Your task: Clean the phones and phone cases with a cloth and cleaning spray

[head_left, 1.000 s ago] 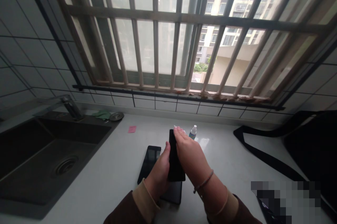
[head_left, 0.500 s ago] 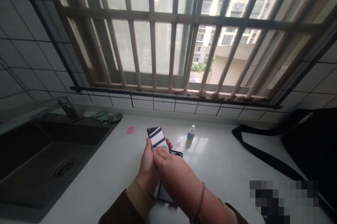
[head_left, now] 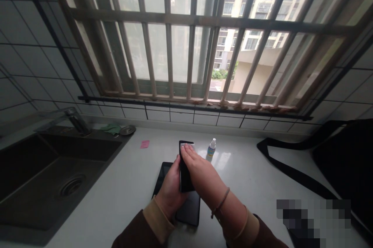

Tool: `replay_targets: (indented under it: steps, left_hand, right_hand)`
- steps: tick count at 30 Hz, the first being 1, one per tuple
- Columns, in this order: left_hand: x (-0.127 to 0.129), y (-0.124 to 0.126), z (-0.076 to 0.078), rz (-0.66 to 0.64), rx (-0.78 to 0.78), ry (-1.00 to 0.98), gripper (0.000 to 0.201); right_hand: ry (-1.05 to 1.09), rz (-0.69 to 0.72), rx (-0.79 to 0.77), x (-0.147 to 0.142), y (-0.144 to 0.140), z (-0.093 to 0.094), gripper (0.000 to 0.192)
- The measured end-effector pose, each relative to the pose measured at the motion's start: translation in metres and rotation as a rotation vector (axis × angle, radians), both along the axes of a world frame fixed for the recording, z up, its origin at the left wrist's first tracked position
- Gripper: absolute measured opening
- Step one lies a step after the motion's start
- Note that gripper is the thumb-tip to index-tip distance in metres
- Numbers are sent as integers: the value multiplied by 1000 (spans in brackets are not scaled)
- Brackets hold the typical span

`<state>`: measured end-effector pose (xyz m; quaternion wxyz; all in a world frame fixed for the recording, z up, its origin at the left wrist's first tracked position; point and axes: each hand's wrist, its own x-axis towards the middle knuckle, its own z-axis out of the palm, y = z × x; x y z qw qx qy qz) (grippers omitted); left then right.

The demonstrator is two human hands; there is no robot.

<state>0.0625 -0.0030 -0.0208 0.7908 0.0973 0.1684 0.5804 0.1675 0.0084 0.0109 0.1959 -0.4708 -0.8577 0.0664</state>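
Tilted edge-on since before, the phone [head_left: 184, 170] sits clamped in the left hand [head_left: 171, 189], right hand [head_left: 198, 172] pressing flat.

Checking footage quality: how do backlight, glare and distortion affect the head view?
Head view: window backlight dims the sink and the phone held in the left hand, with the right hand over it; glare patch on the counter; window bars splay outward; mosaic blur bottom right.

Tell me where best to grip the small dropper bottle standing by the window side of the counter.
Probably the small bottle by its round body below the white cap, pinched from above or the near side: it stands upright and apart on the counter, just beyond the right hand.
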Motion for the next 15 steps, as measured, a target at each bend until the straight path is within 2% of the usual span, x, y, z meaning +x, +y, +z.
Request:
replay_targets:
  steps: [3, 6, 11, 15]
  left_hand:
    - [4, -2, 3, -41, 31, -29, 46]
    - [1, 0, 1, 0, 14, -19, 44]
    - [-15, 6, -3, 14, -161, 90, 47]
    - [-24, 11, 6, 102, -230, 143, 48]
  right_hand:
    - [42, -16, 37, 5, 3, -1, 67]
    - [42, 1, 22, 0, -2, 6, 68]
    - [-100, 128, -129, -15, -20, 17, 68]
    - [-190, 237, -188, -21, -36, 15, 63]
